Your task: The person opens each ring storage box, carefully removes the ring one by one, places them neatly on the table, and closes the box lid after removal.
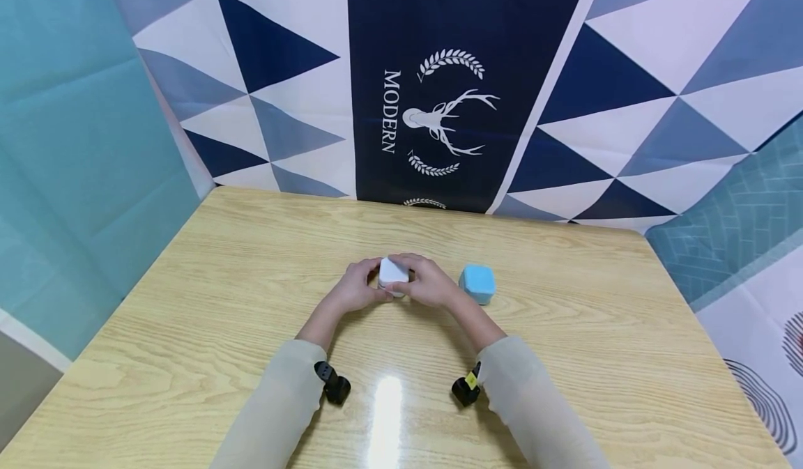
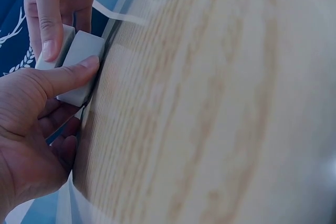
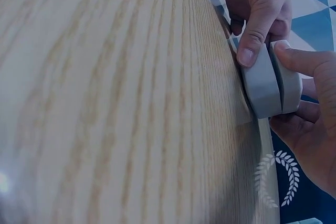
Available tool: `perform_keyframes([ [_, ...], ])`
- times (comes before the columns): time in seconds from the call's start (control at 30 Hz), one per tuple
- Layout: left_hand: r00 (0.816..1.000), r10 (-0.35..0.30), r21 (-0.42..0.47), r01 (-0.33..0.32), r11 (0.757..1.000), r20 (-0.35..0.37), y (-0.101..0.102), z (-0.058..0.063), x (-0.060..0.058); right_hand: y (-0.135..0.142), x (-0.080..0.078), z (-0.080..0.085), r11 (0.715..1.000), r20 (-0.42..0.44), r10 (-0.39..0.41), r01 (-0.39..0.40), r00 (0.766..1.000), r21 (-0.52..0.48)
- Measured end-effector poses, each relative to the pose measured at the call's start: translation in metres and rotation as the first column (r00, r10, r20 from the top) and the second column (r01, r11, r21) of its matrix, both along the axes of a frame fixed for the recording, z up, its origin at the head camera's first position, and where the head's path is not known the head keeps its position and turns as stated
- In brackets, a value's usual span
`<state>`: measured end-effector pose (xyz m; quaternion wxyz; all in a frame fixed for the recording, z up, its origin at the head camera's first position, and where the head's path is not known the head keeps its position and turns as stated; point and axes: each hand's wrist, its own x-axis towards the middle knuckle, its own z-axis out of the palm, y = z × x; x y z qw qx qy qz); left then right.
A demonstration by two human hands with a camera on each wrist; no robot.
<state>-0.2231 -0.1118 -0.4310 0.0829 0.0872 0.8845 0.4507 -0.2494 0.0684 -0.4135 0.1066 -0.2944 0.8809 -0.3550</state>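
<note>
White box (image 1: 393,272) at the counter's (image 1: 188,329) middle — left hand (image 1: 359,286) pinching its lower part (image 3: 261,87), right hand (image 1: 429,282) its upper part (image 3: 290,87). For control — steady the lower, keep the upper level, press evenly.

The head view was bright and evenly lit, with clear colours and mostly crisp edges. A narrow, blown-out white streak of glare shone on the near part of the desk (image 1: 596,364). Soft, faint shadows lay on the wood along the inner sides of the forearms (image 1: 475,320). Both wrist views were dimmer, with a cool bluish cast and muted colours. Close to those lenses the wood grain looked smeared and out of focus, while the hands (image 2: 29,124) showed more sharply. A pale glare spot touched each wrist view's outer edge.
</note>
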Motion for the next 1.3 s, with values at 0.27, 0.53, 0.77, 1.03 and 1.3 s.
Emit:
perform_keyframes([
  [0.27,1.000,0.001,-0.013,-0.001,1.000,0.000,-0.0001,-0.0009,-0.0005,-0.0003,-0.0007,-0.0013,1.000,0.021,-0.022,0.022,1.000,-0.006],
  [0.53,1.000,0.007,-0.013,-0.007,1.000,0.001,0.0004,0.0017,0.0002,-0.0005,-0.0016,0.0005,1.000,0.030,-0.024,0.024,0.999,-0.003],
  [0.77,1.000,0.014,-0.013,-0.013,1.000,0.026,0.0004,0.0016,0.0005,-0.0010,-0.0034,-0.0004,1.000,0.037,-0.025,0.026,0.999,-0.006],
  [1.03,0.999,0.019,-0.010,-0.019,1.000,0.026,0.0008,-0.0012,0.0011,-0.0014,-0.0022,-0.0027,0.999,0.048,-0.047,0.048,0.998,-0.016],
  [1.3,1.000,0.022,-0.015,-0.022,1.000,0.021,0.0015,-0.0008,0.0010,-0.0011,-0.0034,-0.0026,0.998,0.073,-0.057,0.059,0.996,-0.026],
])
